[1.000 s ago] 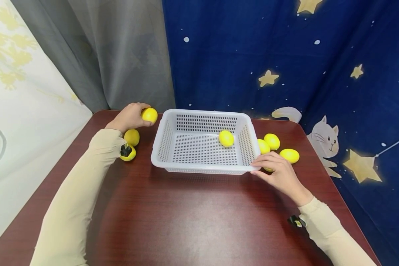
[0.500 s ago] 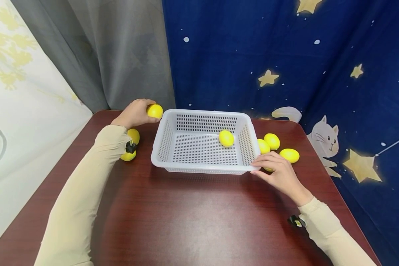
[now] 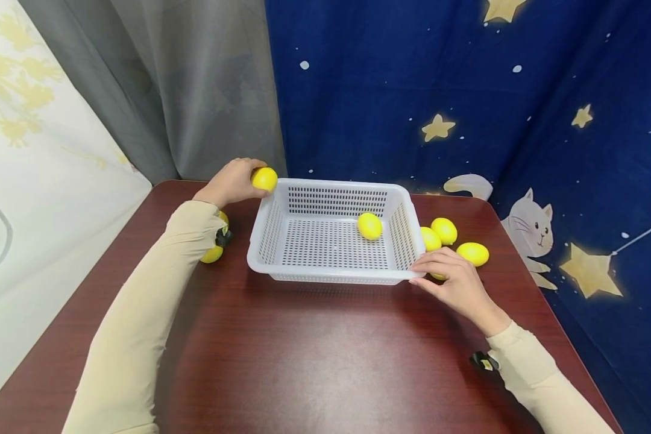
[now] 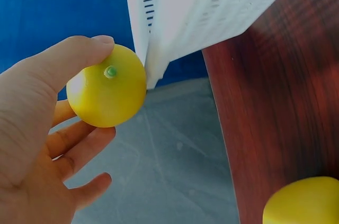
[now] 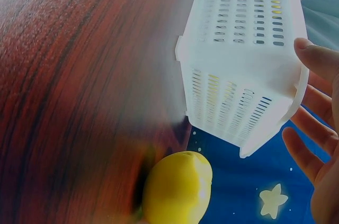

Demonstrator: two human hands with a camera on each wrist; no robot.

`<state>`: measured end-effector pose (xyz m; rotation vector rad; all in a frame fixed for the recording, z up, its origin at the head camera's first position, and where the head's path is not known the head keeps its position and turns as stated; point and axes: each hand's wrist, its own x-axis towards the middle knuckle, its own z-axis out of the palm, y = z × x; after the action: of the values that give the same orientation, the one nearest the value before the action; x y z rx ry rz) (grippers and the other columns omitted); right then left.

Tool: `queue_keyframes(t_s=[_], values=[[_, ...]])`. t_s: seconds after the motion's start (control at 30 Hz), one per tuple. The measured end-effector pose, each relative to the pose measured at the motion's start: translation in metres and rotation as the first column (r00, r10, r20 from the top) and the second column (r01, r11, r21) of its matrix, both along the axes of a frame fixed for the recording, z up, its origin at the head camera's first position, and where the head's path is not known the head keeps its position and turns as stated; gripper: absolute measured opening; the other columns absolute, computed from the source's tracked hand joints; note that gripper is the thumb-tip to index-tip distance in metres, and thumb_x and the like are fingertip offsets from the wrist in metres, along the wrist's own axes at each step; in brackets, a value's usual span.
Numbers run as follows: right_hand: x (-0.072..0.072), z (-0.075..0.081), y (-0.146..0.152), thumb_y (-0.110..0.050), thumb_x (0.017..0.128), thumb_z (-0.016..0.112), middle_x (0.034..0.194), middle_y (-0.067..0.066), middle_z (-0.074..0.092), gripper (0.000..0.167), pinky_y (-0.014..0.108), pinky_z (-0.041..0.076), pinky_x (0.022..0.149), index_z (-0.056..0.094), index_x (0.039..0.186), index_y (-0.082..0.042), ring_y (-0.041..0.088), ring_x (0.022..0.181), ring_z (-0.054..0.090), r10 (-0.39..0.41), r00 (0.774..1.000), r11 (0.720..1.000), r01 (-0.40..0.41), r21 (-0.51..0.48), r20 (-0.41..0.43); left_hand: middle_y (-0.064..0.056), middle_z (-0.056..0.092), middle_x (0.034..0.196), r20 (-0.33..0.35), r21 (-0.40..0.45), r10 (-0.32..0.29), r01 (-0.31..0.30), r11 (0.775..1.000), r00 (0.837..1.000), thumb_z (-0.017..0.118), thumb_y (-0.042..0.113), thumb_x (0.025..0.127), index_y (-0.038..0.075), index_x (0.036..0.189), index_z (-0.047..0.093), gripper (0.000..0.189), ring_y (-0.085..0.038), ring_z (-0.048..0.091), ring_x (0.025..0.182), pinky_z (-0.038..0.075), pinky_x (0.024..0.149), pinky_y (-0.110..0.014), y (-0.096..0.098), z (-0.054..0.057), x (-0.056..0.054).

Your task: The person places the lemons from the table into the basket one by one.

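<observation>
My left hand [image 3: 232,183] holds a yellow lemon [image 3: 264,179] up at the far left corner of a white perforated plastic basket [image 3: 333,273]. In the left wrist view, thumb and fingers pinch this lemon [image 4: 108,91], its green stem nub facing the camera, right beside the basket's rim. Inside the basket, towards the right, lies another lemon [image 3: 369,226]. The near right corner of the rim is pinched by my right hand [image 3: 456,283]. From the right wrist, the thumb shows on the rim [image 5: 299,75] and the other fingers lie along its far side.
Several lemons [image 3: 443,231] lie on the dark red table [image 3: 325,361] right of the basket, one partly behind my right hand. Left of the basket, two lemons [image 3: 211,255] are partly covered by my left wrist. Curtains [image 3: 358,90] hang close behind the table's far edge.
My left hand has carried its lemon rightward and slightly up, from left of the basket to the far left corner of its rim. My right hand and the basket stay put.
</observation>
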<state>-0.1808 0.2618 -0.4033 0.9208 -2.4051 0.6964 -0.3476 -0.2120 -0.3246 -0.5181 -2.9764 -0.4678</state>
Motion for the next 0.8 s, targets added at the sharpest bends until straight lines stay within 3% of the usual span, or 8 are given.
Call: queue_keyframes(t_s=[0.8], values=[[0.002, 0.001, -0.002, -0.020, 0.064, 0.093, 0.099, -0.003, 0.076, 0.036, 0.014, 0.041, 0.087, 0.080, 0.097, -0.016, 0.012, 0.096, 0.061, -0.010, 1.000, 1.000, 0.010, -0.020, 0.019, -0.015, 0.062, 0.132, 0.035, 0.024, -0.042, 0.042, 0.999, 0.998, 0.077, 0.033, 0.081, 0.004, 0.139, 0.053, 0.068, -0.030, 0.055, 0.110, 0.048, 0.100, -0.045, 0.054, -0.002, -0.003]])
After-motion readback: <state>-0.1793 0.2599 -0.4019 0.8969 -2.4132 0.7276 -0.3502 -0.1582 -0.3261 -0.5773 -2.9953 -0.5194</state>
